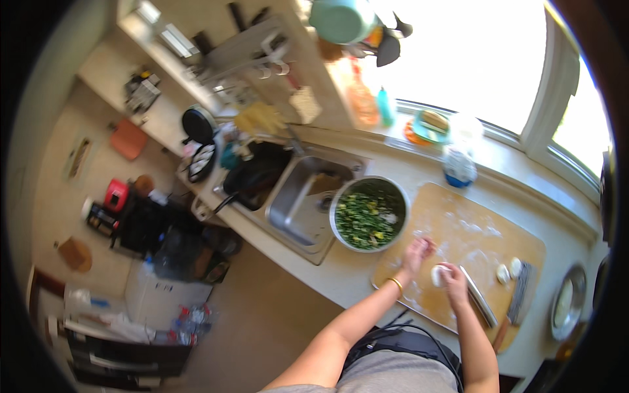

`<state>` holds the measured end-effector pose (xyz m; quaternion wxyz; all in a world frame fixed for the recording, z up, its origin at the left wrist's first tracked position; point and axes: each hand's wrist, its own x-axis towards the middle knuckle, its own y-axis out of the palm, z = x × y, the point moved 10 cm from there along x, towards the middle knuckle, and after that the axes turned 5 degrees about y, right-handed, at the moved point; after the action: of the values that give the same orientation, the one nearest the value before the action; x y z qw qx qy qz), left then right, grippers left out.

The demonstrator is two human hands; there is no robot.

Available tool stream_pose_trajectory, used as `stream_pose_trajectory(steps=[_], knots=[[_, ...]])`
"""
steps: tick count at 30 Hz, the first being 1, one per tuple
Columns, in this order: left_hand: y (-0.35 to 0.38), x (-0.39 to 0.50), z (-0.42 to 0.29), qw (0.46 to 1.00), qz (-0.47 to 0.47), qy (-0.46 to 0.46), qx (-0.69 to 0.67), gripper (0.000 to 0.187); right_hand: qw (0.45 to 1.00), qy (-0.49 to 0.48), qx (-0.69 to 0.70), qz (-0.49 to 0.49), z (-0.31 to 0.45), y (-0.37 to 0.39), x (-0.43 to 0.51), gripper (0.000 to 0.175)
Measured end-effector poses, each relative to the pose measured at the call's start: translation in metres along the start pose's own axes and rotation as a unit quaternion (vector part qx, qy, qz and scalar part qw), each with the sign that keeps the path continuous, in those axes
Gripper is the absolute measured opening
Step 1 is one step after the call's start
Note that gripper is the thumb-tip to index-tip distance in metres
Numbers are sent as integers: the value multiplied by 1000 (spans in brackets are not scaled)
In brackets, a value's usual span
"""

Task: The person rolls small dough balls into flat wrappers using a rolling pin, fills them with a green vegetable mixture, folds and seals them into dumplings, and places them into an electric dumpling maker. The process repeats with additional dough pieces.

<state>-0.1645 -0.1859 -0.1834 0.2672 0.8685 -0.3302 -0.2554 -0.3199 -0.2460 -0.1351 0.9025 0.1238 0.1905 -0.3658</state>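
My right hand [455, 284] pinches a white round piece of dough [436, 276] over a floury wooden board [459, 240]. To its left, my left hand [416, 254] hovers near the board's edge with loosely curled fingers, and I see nothing in it. Just beyond that hand stands a metal bowl [407, 216] of chopped green filling [363, 221] with yellow bits. A metal rolling pin [479, 297] lies right beside my right hand. Farther right, two dough pieces [502, 274] rest next to a cleaver [520, 294] with a wooden handle.
Left of the bowl is a steel sink [307, 206] with a dark wok [255, 172] in its other basin. A plastic bag with a blue base [459, 172] stands behind the board. At the right sits a metal basin [570, 302] holding something pale. A black pan [202, 162] holds white pieces.
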Motion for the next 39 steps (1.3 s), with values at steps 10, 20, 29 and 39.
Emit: stream_pose_trajectory(steps=[10, 20, 29, 39], knots=[[49, -45, -55, 763, 76, 299, 568, 25, 912, -146, -349, -158, 54, -94, 65, 67], [117, -1, -32, 747, 212, 264, 573, 34, 830, -128, -515, -173, 35, -93, -78, 53], [157, 61, 35, 538, 355, 274, 714, 50, 844, -143, -486, -176, 35, -90, -105, 40], [125, 18, 10, 511, 319, 289, 744, 55, 865, -176, -462, -80, 36, -39, -66, 42]])
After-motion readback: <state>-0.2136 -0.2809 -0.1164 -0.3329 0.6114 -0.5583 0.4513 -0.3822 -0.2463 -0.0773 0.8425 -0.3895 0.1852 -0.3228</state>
